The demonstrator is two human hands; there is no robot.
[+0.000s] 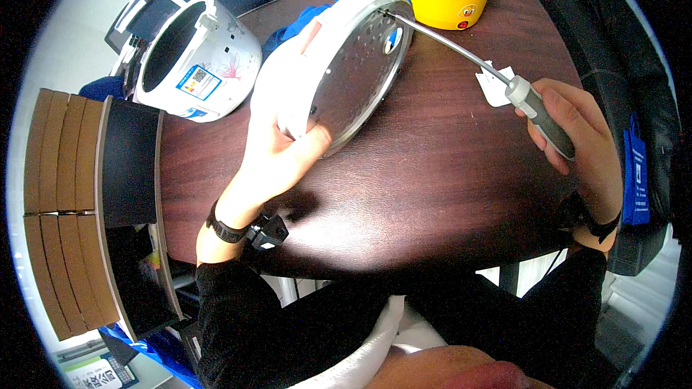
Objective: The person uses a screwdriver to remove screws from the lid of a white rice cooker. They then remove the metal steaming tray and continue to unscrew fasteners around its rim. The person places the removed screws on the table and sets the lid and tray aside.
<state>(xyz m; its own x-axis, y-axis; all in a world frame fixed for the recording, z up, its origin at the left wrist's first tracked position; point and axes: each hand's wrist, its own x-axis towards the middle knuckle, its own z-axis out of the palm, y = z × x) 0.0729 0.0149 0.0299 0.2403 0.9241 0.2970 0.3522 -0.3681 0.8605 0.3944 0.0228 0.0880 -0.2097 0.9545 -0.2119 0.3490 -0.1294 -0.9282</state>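
Note:
My left hand [288, 151] grips the lower left side of a round white appliance lid [346, 79], tilted up above the table, its dotted metal inner plate facing right. My right hand [566, 119] is closed on the grey handle of a screwdriver [537, 114]. The screwdriver's long shaft slants up to the left, its tip at a small fitting near the lid's upper edge. A white rice cooker body [223, 75] with its inside exposed sits at the left back. A small white item [496, 94] lies on the table beneath the shaft.
Around the dark wood table [404, 194] are a yellow electric pot [447, 7] and blue cloth [299, 23] at the back, stacked cardboard boxes [61, 151] and a dark shelf unit [130, 166] at left, and a black seat with a blue bag [636, 173] at right.

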